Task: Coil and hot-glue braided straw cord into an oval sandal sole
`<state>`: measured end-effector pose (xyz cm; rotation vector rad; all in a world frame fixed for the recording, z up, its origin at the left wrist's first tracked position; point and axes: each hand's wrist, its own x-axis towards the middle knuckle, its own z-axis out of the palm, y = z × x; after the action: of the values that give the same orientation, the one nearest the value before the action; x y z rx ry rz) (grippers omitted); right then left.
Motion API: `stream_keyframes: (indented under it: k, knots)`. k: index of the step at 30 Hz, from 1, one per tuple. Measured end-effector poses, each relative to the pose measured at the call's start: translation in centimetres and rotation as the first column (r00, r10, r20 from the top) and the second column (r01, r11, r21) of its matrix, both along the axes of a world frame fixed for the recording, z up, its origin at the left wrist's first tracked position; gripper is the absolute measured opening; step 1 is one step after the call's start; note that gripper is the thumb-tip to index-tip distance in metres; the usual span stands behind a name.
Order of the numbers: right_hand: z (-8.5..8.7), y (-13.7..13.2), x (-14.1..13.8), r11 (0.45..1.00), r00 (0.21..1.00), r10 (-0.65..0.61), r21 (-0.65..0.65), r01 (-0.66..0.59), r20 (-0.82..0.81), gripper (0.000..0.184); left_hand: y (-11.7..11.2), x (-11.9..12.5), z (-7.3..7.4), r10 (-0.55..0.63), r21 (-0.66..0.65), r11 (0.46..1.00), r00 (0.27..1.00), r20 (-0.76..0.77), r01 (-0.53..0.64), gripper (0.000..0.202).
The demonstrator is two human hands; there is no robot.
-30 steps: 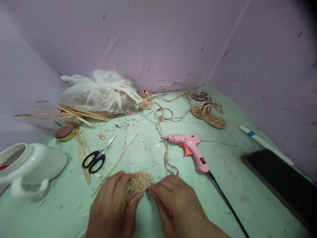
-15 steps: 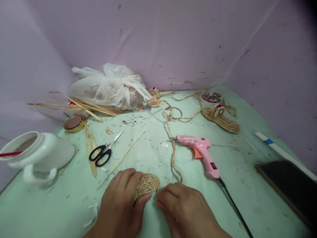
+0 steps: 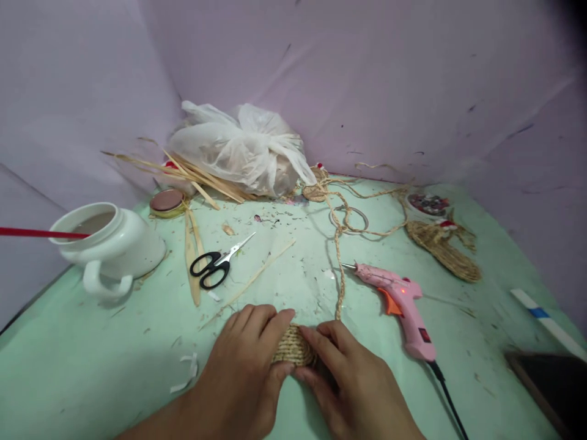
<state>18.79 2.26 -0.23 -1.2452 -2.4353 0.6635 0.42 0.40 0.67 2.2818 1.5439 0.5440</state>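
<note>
Near the front of the table, an oval coil of braided straw cord (image 3: 293,347) sits between my two hands. My left hand (image 3: 250,360) is closed around its left part, thumb below and fingers above. At the coil's right end, my right hand (image 3: 346,373) pinches the edge between thumb and fingers. A free length of the straw braid (image 3: 340,281) runs from beside my right hand up toward the back of the table. Just right of that braid lies a pink glue gun (image 3: 398,299), its small light glowing orange. Most of the coil's left side is hidden by my left hand.
Black-handled scissors (image 3: 217,263) lie left of centre. A white pot (image 3: 114,244) with a red stick stands at the left. Behind are a white plastic bag (image 3: 243,150), straw strips (image 3: 206,174) and a small woven slipper (image 3: 440,247). A dark flat device (image 3: 545,385) lies front right.
My right hand has moved from beside the coil's right edge onto it, and now both hands grip the coil. The whole view has shifted, with the table objects appearing farther right.
</note>
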Motion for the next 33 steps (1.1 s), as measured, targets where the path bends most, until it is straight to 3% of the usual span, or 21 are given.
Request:
stream_keyframes:
  k: [4,7,9,12,18,21,23,28,33]
  knots:
    - [-0.2,-0.2,-0.3,0.999,0.999,-0.038,0.007,0.038,0.032,0.031,0.3,0.5,0.4,-0.033,-0.022,0.999,0.993,-0.117,0.030,0.027]
    - [0.3,0.0,-0.4,0.997,0.998,-0.041,-0.063,0.044,0.039,0.030,0.5,0.9,0.7,-0.067,0.028,0.997,0.973,-0.222,0.075,0.031]
    - [0.6,0.2,-0.5,0.993,0.998,-0.058,-0.102,0.061,0.034,0.029,0.5,0.9,0.9,-0.076,0.011,0.997,0.975,-0.210,0.080,0.029]
    - [0.8,0.3,-0.5,0.988,0.997,-0.080,-0.132,0.080,0.004,0.026,0.5,0.3,0.9,-0.035,-0.064,0.998,0.997,-0.068,0.031,0.025]
    - [0.4,0.1,-0.4,0.977,0.984,-0.154,-0.159,0.139,-0.087,0.026,0.3,-0.6,0.1,0.008,-0.075,0.997,0.989,0.151,0.004,0.049]
    - [0.2,-0.1,-0.4,0.968,0.970,-0.211,-0.162,0.191,-0.118,0.024,0.2,-0.5,0.0,0.035,-0.157,0.988,0.990,0.139,-0.013,0.074]
    - [0.3,-0.3,-0.3,0.963,0.962,-0.235,-0.166,0.211,-0.142,0.029,0.2,-0.4,0.0,-0.012,-0.161,0.987,0.996,0.093,0.027,0.084]
    - [0.8,-1.0,0.2,0.975,0.979,-0.198,-0.112,0.192,-0.047,0.054,0.2,-0.4,-0.2,-0.044,-0.065,0.997,0.998,0.044,0.047,0.079]
    - [0.9,-0.8,1.7,0.974,0.971,-0.224,0.007,0.225,0.077,0.048,0.5,-1.1,-0.1,-0.084,-0.033,0.996,0.996,-0.022,0.083,0.080]
